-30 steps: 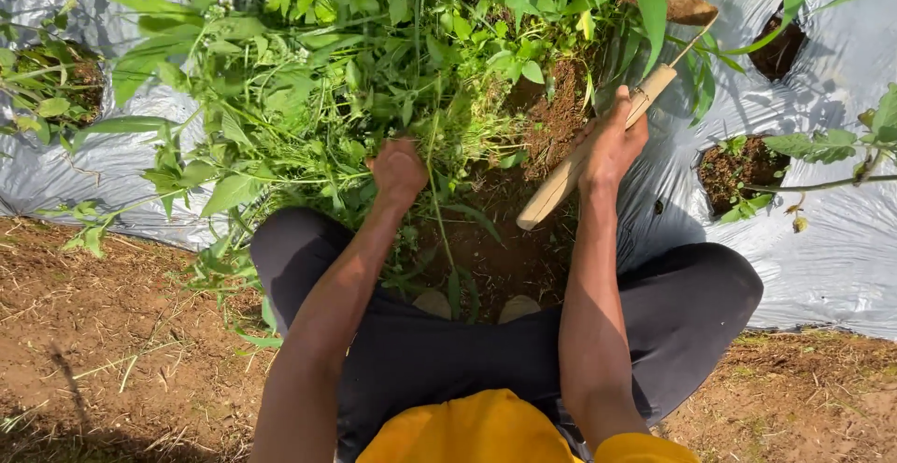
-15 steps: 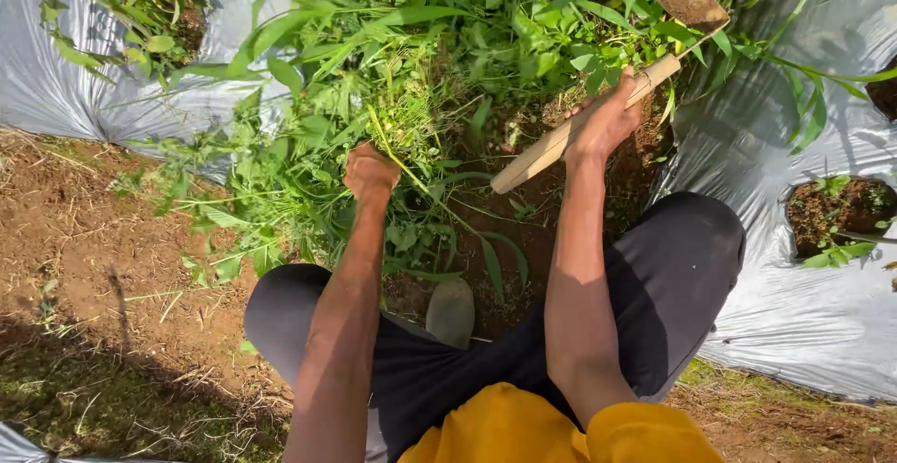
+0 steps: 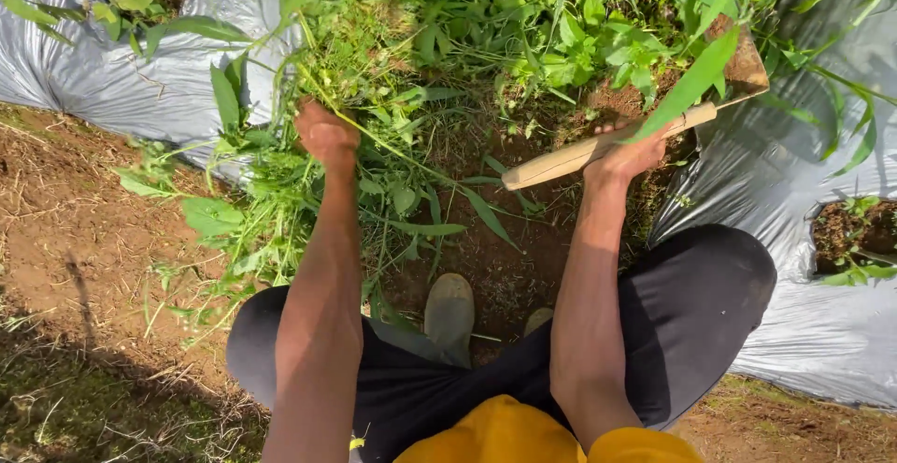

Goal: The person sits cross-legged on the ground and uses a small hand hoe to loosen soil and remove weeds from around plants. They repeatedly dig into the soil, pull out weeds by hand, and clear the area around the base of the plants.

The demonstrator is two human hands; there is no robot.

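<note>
Here, tall green weeds [image 3: 439,42] crowd the top of the view, their long blades arching over both hands and partly hiding the tool. The left hand [image 3: 327,133] is clenched in a fist around a bunch of weed stems [image 3: 374,136], which run up and to the right from the fist into the tangle. The right hand [image 3: 635,150] is wrapped tight around the pale wooden handle [image 3: 570,157] of a small hoe; its soil-caked blade [image 3: 743,63] sits up at the right, half behind a broad leaf [image 3: 687,89]. Between the arms lies a patch of bare brown soil [image 3: 505,257], with a muddy boot toe [image 3: 449,312] just below it. Silver plastic mulch sheeting [image 3: 822,332] covers the ground to the right and upper left, and a round hole in it [image 3: 855,239] at the right edge holds a small plant. Dry reddish earth with straw [image 3: 84,239] spreads to the left. The person squats in dark trousers and a yellow top.
</note>
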